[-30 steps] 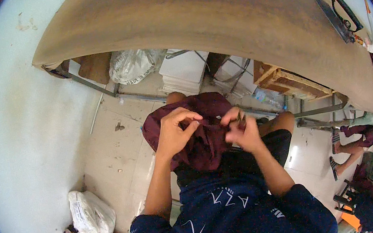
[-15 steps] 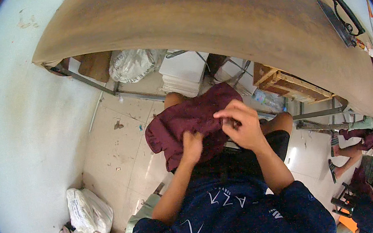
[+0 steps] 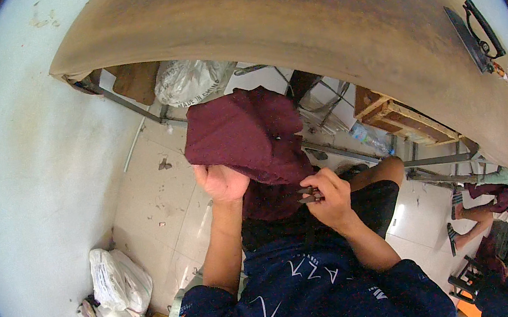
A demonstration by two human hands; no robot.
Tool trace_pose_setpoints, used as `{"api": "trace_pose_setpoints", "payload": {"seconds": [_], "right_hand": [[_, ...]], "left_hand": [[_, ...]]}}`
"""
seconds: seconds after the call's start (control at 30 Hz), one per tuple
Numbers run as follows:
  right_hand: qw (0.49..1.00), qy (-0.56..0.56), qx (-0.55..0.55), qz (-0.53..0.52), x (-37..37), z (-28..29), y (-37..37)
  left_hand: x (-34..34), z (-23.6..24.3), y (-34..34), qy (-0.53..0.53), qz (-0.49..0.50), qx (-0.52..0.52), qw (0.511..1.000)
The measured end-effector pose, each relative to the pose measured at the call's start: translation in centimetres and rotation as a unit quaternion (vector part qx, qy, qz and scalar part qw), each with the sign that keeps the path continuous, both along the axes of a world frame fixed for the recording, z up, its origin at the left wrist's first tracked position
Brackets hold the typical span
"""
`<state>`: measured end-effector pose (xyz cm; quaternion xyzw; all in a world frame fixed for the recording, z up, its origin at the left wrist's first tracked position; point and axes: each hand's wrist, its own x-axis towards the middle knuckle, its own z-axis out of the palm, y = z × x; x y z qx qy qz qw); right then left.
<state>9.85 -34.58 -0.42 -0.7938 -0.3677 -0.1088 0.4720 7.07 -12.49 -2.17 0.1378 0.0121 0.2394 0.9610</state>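
Observation:
A maroon cloth [image 3: 244, 128], perhaps a garment, is lifted over my lap, with its lower folds hanging down toward my shorts. My left hand [image 3: 224, 182] holds it up from below at its near left edge. The fingers of that hand are mostly hidden under the fabric. Beside the cloth's lower right edge, my right hand [image 3: 331, 196] is closed around small dark thread snips [image 3: 310, 194], whose short blades point left toward the cloth.
Ahead stands a table with a tan cloth cover [image 3: 237, 21], bearing an iron [image 3: 474, 36] at its right end. Under it are a plastic bag [image 3: 190, 81] and a wooden drawer [image 3: 407, 117]. White bags [image 3: 120, 282] lie at lower left. Another person's legs [image 3: 474, 223] show at right.
My left hand has raised the maroon cloth up and away from my lap, spreading it. My right hand has come lower, and the snips now show in it.

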Motion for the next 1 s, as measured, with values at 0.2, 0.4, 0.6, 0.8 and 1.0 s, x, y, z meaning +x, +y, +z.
{"api": "trace_pose_setpoints", "payload": {"seconds": [0.2, 0.4, 0.6, 0.8, 1.0], "right_hand": [[0.996, 0.053, 0.003, 0.077, -0.3, 0.5, 0.5], [0.948, 0.287, -0.030, 0.132, 1.1, 1.7, 0.0], [0.967, 0.167, -0.118, 0.153, 4.8, 0.2, 0.9], [0.964, 0.204, -0.159, -0.062, 8.3, -9.6, 3.6], [0.844, 0.513, -0.147, 0.059, 9.6, -18.3, 1.4]], "left_hand": [[-0.2, 1.0, 0.2, -0.098, -0.031, -0.075, 0.992], [-0.6, 1.4, 0.6, -0.077, -0.011, -0.033, 0.996], [-0.3, 2.6, 2.6, -0.115, -0.032, -0.048, 0.992], [-1.1, 3.2, 6.9, -0.082, -0.039, 0.000, 0.996], [-0.1, -3.0, 11.1, 0.208, 0.033, 0.049, 0.976]]}}
